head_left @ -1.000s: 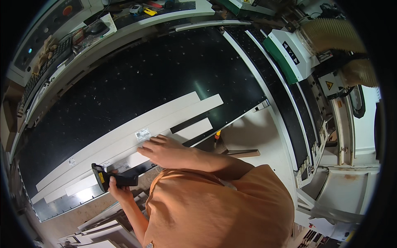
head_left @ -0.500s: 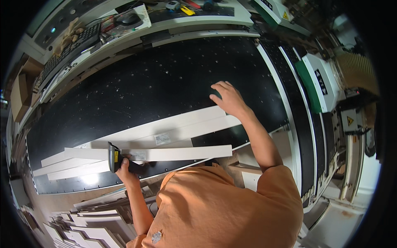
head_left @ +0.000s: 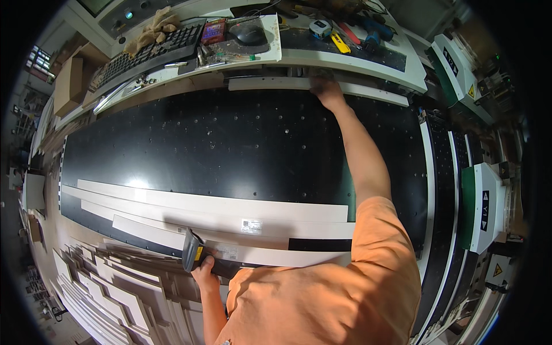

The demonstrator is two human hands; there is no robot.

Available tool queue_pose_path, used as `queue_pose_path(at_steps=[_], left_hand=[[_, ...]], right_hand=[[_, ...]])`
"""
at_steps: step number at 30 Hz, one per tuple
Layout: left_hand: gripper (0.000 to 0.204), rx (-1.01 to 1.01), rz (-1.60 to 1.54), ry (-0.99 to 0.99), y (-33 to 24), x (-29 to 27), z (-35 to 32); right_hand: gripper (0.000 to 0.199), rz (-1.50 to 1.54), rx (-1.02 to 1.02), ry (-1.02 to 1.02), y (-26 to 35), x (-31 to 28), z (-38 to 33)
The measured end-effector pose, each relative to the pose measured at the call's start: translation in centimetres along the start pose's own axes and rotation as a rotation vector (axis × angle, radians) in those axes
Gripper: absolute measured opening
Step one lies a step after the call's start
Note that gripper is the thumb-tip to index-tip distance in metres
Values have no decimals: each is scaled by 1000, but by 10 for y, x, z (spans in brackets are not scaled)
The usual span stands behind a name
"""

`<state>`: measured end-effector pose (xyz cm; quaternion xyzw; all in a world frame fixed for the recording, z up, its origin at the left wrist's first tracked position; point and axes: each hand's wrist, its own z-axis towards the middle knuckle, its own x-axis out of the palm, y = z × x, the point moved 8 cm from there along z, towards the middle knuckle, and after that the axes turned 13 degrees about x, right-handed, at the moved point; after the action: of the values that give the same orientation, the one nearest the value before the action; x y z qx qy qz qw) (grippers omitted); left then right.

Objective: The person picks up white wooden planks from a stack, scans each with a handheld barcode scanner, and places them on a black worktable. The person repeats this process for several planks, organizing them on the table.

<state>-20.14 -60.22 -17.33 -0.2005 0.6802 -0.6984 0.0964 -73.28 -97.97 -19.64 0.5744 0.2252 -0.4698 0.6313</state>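
My left hand (head_left: 205,273) is closed round the grip of a black handheld barcode scanner (head_left: 193,250) with a yellow label. The scanner is at the near edge of the black table (head_left: 230,144), over the nearest of several long white board strips (head_left: 207,203). White stickers (head_left: 251,226) are stuck on some strips. At the far edge, my right hand (head_left: 329,95) reaches in under the raised shelf, beside a white strip (head_left: 270,84). Its fingers are dark and blurred, so what they touch cannot be made out.
The shelf (head_left: 356,63) holds a keyboard (head_left: 155,56), a mouse (head_left: 249,33), a tape measure (head_left: 319,29), a yellow cutter (head_left: 340,42) and a blue power tool (head_left: 374,38). Many boards (head_left: 115,282) lean at the lower left. White-and-green machine units (head_left: 483,207) stand at the right.
My right hand has moved from above the table to its far edge, under the shelf. The left hand still holds the scanner. The view has shifted, bringing more of the shelf into sight.
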Motion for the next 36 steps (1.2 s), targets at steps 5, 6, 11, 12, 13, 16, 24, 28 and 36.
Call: queue_pose_path(at_steps=[5, 6, 11, 12, 13, 16, 24, 28, 36], left_hand=[[37, -71, 36, 88, 10, 20, -3], [37, -79, 36, 98, 12, 26, -1], [40, -38, -1, 202, 10, 78, 23], [25, -31, 28, 130, 12, 87, 28], [25, -76, 46, 149, 13, 98, 32], [25, -150, 59, 180, 16, 130, 40], [41, -155, 58, 674, 16, 175, 33], [46, -202, 136, 521, 41, 129, 38], [36, -316, 77, 256, 87, 49, 38]], right_hand=[[43, 166, -228, 17, 68, 1, -143], [44, 173, -220, 14, 81, -3, -173], [51, -20, -62, 244, 120, -21, -230], [66, 10, -87, 279, 130, -32, -237], [78, 101, -112, 419, 141, -38, -248], [88, 297, -361, 777, 194, -52, -298], [41, 138, -304, 393, 153, -71, -241], [38, 80, -185, 334, 72, -72, -169], [42, -345, -44, 148, -78, -93, -73]])
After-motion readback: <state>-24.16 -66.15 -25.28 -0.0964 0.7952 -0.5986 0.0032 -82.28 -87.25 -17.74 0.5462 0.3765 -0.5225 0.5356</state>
